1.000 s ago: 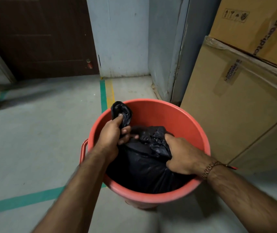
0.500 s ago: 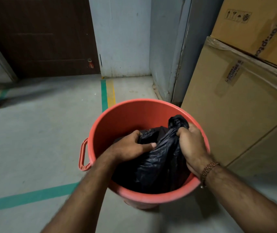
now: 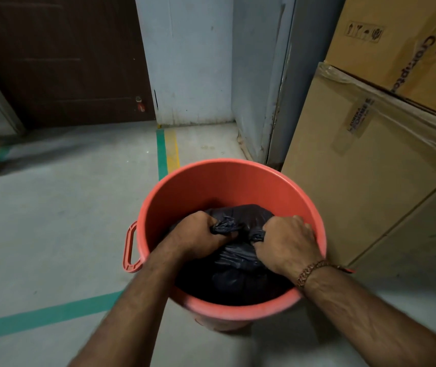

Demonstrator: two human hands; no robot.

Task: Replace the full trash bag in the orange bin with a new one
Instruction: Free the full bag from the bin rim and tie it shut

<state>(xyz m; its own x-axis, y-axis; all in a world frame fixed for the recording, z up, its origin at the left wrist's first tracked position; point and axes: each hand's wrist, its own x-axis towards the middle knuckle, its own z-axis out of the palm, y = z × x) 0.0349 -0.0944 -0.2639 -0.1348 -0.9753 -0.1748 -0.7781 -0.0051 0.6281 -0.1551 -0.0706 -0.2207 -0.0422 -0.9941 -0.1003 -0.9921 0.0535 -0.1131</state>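
Bag: the full black trash bag (image 3: 240, 263) was down inside the orange bin (image 3: 211, 189), not lifted out yet.
Left hand (image 3: 198, 238): fist curled tight round one gathered end of the bag's top.
Right hand (image 3: 285, 245): same deal, clenched on the other end.
Done: looked like the top was being tied off.
Left: pull it out, fit a new bag; none in sight.
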